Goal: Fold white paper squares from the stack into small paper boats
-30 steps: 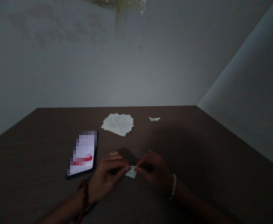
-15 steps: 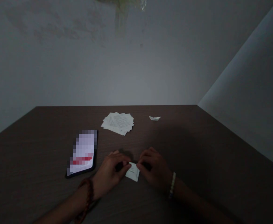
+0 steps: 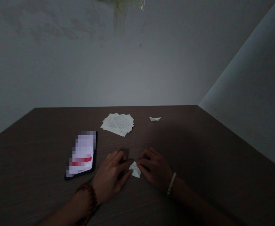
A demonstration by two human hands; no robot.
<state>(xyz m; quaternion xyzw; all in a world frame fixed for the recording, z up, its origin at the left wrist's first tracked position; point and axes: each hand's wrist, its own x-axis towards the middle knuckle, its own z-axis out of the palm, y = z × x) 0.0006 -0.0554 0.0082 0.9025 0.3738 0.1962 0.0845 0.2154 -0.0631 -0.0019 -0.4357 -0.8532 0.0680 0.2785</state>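
A small folded piece of white paper (image 3: 134, 169) lies on the dark wooden table (image 3: 198, 150) between my hands. My left hand (image 3: 111, 175), with a brown bead bracelet on its wrist, pinches the paper's left side with its fingertips. From the right, my right hand (image 3: 155, 168), which wears a white bead bracelet, presses its fingertips on the paper. Both hands rest low on the table, fingers curled onto the paper.
A phone (image 3: 81, 154) with a lit screen lies left of my hands. A fanned stack of printed paper slips (image 3: 118, 124) sits further back at the centre. A small folded paper boat (image 3: 155, 118) stands at the back right. Walls close the table's far and right sides.
The paper has been turned and folded smaller between my fingertips. My left fingers have stretched out flatter, and both hands have shifted slightly away from me.
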